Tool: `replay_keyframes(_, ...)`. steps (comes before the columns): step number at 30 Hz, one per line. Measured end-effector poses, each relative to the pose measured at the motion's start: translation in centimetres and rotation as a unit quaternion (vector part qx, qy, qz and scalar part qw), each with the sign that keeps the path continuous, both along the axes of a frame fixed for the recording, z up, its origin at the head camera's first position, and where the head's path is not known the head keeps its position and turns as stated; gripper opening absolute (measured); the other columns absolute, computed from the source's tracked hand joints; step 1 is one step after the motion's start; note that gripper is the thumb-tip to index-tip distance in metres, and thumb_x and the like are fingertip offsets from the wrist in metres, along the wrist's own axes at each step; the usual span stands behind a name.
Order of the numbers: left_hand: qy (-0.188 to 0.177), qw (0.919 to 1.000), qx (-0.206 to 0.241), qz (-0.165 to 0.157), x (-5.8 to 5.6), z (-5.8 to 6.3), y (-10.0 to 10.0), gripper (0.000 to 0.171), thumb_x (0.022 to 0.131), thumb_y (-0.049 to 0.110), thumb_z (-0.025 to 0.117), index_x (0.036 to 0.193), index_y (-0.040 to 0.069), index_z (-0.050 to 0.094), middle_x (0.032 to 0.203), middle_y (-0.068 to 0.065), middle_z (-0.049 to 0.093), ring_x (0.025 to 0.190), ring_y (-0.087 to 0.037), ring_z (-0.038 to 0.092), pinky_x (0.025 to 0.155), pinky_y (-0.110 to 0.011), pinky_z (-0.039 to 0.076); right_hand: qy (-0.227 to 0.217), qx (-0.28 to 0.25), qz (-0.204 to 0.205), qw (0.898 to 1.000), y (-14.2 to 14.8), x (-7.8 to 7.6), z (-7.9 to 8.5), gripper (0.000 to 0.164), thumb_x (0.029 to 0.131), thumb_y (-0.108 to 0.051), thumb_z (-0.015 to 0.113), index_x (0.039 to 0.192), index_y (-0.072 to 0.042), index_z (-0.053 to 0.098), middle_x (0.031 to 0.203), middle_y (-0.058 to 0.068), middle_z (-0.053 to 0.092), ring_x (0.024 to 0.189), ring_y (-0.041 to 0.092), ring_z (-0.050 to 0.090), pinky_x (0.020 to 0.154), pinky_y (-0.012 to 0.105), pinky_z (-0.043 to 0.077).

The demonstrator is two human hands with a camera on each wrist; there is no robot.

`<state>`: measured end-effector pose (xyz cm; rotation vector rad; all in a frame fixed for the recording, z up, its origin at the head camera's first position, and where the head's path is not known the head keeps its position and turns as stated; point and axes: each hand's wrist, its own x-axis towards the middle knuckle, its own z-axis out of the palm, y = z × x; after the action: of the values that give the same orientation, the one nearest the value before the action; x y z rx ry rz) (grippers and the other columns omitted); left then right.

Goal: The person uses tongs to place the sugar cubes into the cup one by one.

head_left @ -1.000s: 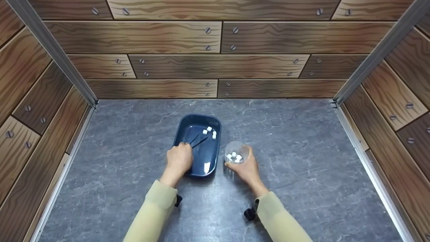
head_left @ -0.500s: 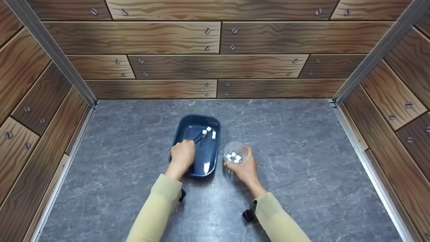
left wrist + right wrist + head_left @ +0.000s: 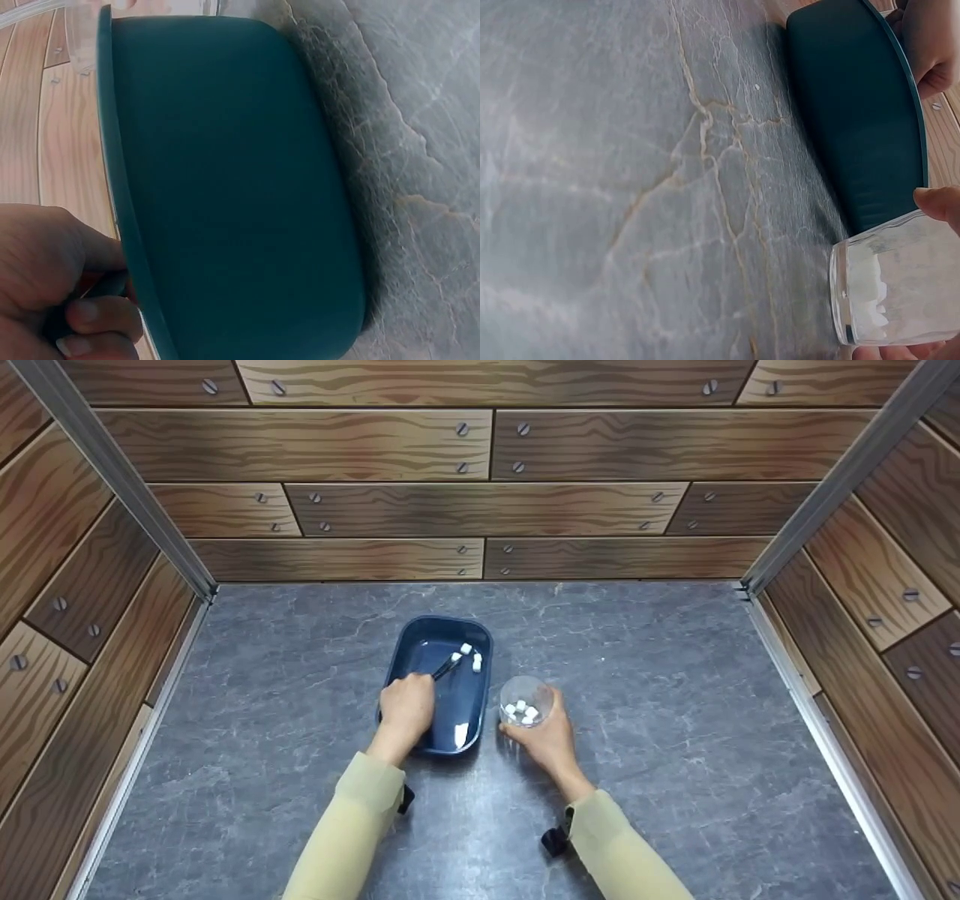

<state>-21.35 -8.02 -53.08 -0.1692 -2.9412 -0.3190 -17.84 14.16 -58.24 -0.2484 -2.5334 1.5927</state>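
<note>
My left hand grips a pair of black tongs over the dark blue tray. The tong tips have come together at a small white cube near the tray's far end; whether the cube is lifted I cannot tell. Several more white cubes lie beside it. In the left wrist view, curled fingers wrap the dark handle, and the tray's side wall hides the tips. To the tray's right, my right hand holds a clear glass with several white cubes at its bottom.
A grey marbled tabletop lies under everything. Wood-patterned panels wall in the back and both sides, with metal posts at the corners. A gap of tabletop separates tray and glass.
My left hand has moved slightly forward and right. The tongs, spread apart a second ago, have narrowed onto one white cube. The right hand and glass have stayed nearly still.
</note>
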Motion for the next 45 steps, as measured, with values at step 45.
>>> replay_keyframes(45,0.075,0.9937,0.047,-0.069,5.5,5.2,-0.2,0.015,0.093,0.017,0.066,0.084,0.005,0.064,0.073,-0.006,0.062,0.055,-0.037,0.061,0.045,-0.049,0.047,-0.010,0.002,0.008,1.000,0.5,0.1,-0.2,0.104,0.057,-0.028,0.096,0.140,-0.004,0.038,0.135,0.027,0.051,0.124,0.041,0.050,0.104,0.051,0.036)
